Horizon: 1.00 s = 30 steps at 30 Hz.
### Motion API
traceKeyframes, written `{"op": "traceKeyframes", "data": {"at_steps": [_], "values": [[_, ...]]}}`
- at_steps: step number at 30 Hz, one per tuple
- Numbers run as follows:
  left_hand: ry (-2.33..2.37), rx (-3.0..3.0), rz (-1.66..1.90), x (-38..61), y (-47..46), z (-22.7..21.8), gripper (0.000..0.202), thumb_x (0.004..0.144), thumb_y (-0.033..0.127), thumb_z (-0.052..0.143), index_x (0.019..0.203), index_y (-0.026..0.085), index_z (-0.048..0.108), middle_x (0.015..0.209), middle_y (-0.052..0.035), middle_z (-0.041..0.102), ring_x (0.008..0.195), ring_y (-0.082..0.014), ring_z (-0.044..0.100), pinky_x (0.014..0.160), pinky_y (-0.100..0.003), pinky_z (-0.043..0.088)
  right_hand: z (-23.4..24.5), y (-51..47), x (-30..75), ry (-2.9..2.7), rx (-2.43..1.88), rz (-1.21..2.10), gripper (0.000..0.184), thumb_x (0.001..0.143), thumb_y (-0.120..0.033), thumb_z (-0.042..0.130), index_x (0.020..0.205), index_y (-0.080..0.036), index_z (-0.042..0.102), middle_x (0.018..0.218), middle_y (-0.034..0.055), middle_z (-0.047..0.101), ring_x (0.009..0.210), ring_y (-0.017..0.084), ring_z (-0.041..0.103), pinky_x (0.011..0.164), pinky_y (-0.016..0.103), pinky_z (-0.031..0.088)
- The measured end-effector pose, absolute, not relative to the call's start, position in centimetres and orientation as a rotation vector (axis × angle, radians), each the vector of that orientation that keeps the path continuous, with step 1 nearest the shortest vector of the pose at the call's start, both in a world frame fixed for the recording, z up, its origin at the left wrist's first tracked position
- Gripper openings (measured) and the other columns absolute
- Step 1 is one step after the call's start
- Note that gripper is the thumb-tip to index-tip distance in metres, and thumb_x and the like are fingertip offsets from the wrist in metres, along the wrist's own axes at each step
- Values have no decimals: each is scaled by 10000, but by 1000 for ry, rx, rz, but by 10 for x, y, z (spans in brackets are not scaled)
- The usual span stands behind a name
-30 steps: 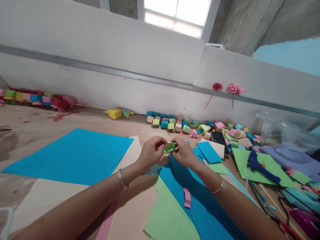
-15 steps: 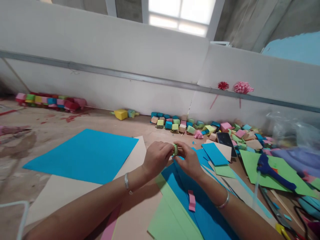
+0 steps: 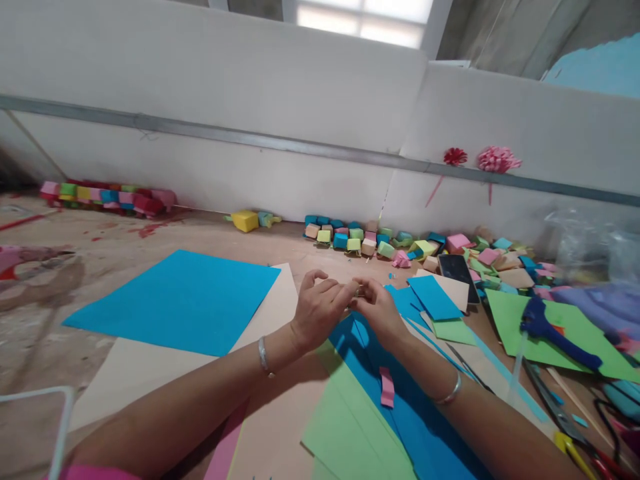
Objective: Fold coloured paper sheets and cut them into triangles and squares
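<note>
My left hand (image 3: 323, 310) and my right hand (image 3: 377, 310) meet above the sheets. Both sets of fingers are closed on a small piece of folded green paper (image 3: 355, 293), mostly hidden by the fingertips. The left index finger sticks up in a curve. Under my right hand and forearm lie blue paper sheets (image 3: 425, 427) and a small folded pink strip (image 3: 387, 387). Light green sheets (image 3: 350, 427) spread below the hands. To the left is a large blue sheet (image 3: 175, 307) on cream paper (image 3: 145, 373).
Several folded paper cubes (image 3: 341, 241) line the wall. A phone (image 3: 457, 275) leans among paper pieces at right. A blue glue gun (image 3: 560, 337) rests on green paper (image 3: 505, 320), near scissors with yellow handles (image 3: 565, 443). Two paper flowers (image 3: 497, 160) hang by the rail.
The green paper has become mostly covered by my fingers, and my left index finger has lifted. The camera view has shifted slightly.
</note>
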<state>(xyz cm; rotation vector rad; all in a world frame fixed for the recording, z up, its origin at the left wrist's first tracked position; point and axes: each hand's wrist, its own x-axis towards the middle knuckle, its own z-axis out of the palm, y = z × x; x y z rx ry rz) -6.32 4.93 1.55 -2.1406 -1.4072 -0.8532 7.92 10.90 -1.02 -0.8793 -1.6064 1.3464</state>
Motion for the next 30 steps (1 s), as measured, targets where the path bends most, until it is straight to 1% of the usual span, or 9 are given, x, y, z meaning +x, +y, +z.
{"op": "traceKeyframes", "data": {"at_steps": [4,8,12,15,17,19,22,25,30], "values": [[-1418,-2182,-842,-60,50,11,214,955,188,434,1085,226,601,778,-16,703,761,-175,627,986,-402,313,-17,111,78,-1674,-934,1163,440,671,-180,507,1107,-207,562,1048,64,670,981,229,627,880,398,515],[-1336,-2187,-878,-60,51,9,234,943,192,467,1152,228,565,787,-15,696,759,-180,631,970,-404,348,-14,108,78,-1776,-943,987,506,626,-97,438,1090,-225,594,1145,71,639,1097,250,567,983,439,451],[-1248,-2091,-984,-60,53,7,295,919,160,479,1206,218,521,974,-69,677,905,-217,617,938,-406,395,-6,104,76,-1841,-913,850,515,593,-66,445,1063,-220,591,1141,80,618,1135,256,524,1051,455,391],[-1319,-1991,-1046,-60,56,6,293,901,220,521,1193,198,513,1080,-120,623,1000,-262,571,878,-401,429,-3,105,76,-1857,-919,805,464,644,-83,443,1066,-208,590,1116,93,621,1101,258,539,1020,447,413],[-1378,-1971,-1095,-61,58,5,274,903,282,537,1153,172,510,1063,-133,602,972,-262,559,817,-375,449,-3,107,77,-1859,-936,804,441,682,-103,442,1088,-198,588,1125,99,627,1078,257,559,989,436,435],[-1405,-1986,-1125,-62,61,4,244,912,329,541,1085,159,511,972,-117,599,888,-245,555,748,-345,449,-5,110,79,-1856,-952,825,433,699,-115,445,1101,-191,589,1115,96,643,1046,254,585,954,430,458],[-1388,-2051,-1079,-63,62,4,145,932,325,529,941,181,521,787,-57,583,751,-217,528,672,-322,405,-11,115,79,-1841,-959,884,421,702,-125,453,1090,-197,599,1062,73,672,985,238,622,893,403,495],[-1351,-2115,-1005,-64,63,5,147,948,302,510,848,194,522,735,-42,583,727,-208,517,658,-320,374,-17,120,77,-1810,-955,951,393,700,-139,464,1057,-208,612,1017,47,688,928,211,645,844,369,520],[-1332,-2188,-948,-64,64,6,145,956,299,495,889,182,549,768,-52,597,757,-209,524,686,-329,385,-23,127,76,-1754,-969,1044,378,668,-159,503,1023,-194,629,953,33,698,819,185,644,773,347,536]]}}
